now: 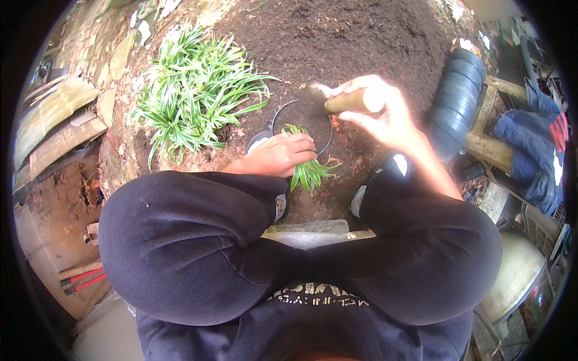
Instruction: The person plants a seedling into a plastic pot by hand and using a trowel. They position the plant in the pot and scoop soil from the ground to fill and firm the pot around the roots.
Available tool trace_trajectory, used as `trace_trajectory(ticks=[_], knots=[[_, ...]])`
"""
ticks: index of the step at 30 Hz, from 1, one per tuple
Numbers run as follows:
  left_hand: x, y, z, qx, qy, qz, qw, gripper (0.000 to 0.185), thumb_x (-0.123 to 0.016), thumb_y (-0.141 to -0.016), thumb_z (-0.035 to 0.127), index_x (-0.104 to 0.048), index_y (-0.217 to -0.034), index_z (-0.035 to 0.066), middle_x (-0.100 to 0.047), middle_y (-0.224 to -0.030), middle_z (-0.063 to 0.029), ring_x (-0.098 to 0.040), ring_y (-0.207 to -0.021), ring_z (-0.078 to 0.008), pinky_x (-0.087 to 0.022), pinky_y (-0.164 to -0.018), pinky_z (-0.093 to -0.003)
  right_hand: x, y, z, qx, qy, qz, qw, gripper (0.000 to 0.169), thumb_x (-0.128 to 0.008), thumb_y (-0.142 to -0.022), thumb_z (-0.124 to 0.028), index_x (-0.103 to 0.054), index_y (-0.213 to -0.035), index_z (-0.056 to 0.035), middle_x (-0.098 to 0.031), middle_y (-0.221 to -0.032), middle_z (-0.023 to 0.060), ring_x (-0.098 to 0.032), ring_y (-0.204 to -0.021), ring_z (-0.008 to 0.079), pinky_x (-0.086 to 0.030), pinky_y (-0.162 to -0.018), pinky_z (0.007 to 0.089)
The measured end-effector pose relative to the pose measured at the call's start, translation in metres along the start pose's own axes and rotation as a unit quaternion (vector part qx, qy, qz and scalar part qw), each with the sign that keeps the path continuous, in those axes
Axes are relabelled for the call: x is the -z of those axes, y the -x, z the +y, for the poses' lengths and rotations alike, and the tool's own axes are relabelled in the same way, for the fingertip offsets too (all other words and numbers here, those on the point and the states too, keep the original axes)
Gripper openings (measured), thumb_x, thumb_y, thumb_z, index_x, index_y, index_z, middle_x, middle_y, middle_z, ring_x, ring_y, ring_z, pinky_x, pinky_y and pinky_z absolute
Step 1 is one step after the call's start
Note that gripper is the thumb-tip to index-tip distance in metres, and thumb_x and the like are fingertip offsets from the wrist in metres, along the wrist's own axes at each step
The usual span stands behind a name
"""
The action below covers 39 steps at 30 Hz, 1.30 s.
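Note:
My left hand [289, 155] holds a small green-and-white striped leafy plant [311, 173] at the near rim of a round black pot [331, 135] between my feet. Dark soil shows inside the pot. In my right hand [393, 110] is a tool by its pale wooden handle [354, 101], over the pot's far right side; the tool's working end is blurred and cannot be told apart from the soil. To the left of the pot lies a large heap of similar striped-leaf plants [194, 94].
Dark loose soil [338, 36] spreads ahead. At the right lies a stack of black plastic pots [458, 99], beside wooden beams [490, 149] and a blue cloth [528, 149]. Boards [67, 140] and red-handled tools [86, 280] are at the left.

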<state>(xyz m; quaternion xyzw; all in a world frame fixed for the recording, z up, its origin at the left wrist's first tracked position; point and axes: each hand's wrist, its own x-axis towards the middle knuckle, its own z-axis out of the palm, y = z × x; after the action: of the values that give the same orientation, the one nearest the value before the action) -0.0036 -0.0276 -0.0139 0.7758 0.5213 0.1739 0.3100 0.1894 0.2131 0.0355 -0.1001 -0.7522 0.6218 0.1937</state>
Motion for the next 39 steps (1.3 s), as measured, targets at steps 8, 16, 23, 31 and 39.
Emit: trace_trajectory(ticks=[8, 16, 23, 31, 39], knots=[[-0.002, 0.004, -0.001, 0.0, 0.005, 0.005, 1.0, 0.048, -0.073, -0.08, 0.003, -0.074, -0.127, 0.008, -0.069, -0.134, -0.009, -0.061, -0.139, -0.0309, -0.056, -0.108, -0.0456, -0.011, -0.006, 0.004, 0.024, 0.013, -0.004, 1.0, 0.047, -0.092, -0.088, -0.013, -0.067, -0.127, -0.0034, -0.078, -0.116, 0.0139, -0.077, -0.109, 0.0236, -0.06, -0.096, 0.0392], [-0.003, 0.001, -0.001, -0.024, 0.003, 0.008, 1.0, 0.047, -0.073, -0.079, 0.003, -0.073, -0.126, 0.008, -0.069, -0.132, -0.0092, -0.062, -0.137, -0.0314, -0.056, -0.107, -0.045, -0.021, -0.013, 0.006, 0.026, -0.001, -0.044, 0.999, 0.043, -0.089, -0.091, -0.017, -0.068, -0.127, -0.0073, -0.08, -0.115, 0.0125, -0.079, -0.107, 0.026, -0.063, -0.089, 0.0395], [-0.002, 0.001, 0.002, -0.021, 0.002, 0.011, 1.0, 0.047, -0.074, -0.078, 0.004, -0.073, -0.125, 0.007, -0.069, -0.131, -0.0104, -0.063, -0.134, -0.0323, -0.058, -0.106, -0.0461, -0.028, -0.019, 0.005, 0.081, 0.034, -0.067, 0.994, 0.042, -0.088, -0.092, -0.019, -0.067, -0.126, -0.0058, -0.079, -0.114, 0.014, -0.08, -0.107, 0.0293, -0.062, -0.092, 0.0412], [-0.001, -0.001, -0.001, -0.016, 0.004, 0.0, 1.0, 0.046, -0.075, -0.079, 0.005, -0.074, -0.124, 0.007, -0.069, -0.131, -0.0104, -0.064, -0.133, -0.0331, -0.058, -0.107, -0.046, -0.033, -0.018, 0.004, 0.082, 0.02, -0.089, 0.992, 0.039, -0.086, -0.092, -0.017, -0.068, -0.124, -0.0052, -0.078, -0.117, 0.0148, -0.078, -0.109, 0.0314, -0.061, -0.095, 0.0422], [-0.005, 0.0, -0.003, -0.025, -0.003, 0.011, 1.0, 0.047, -0.075, -0.078, 0.004, -0.074, -0.124, 0.007, -0.069, -0.132, -0.0105, -0.063, -0.135, -0.0333, -0.058, -0.107, -0.046, -0.011, -0.011, 0.009, 0.017, 0.008, -0.043, 0.999, 0.045, -0.091, -0.088, -0.014, -0.067, -0.126, -0.0051, -0.079, -0.116, 0.0142, -0.079, -0.109, 0.0266, -0.061, -0.094, 0.0396]])
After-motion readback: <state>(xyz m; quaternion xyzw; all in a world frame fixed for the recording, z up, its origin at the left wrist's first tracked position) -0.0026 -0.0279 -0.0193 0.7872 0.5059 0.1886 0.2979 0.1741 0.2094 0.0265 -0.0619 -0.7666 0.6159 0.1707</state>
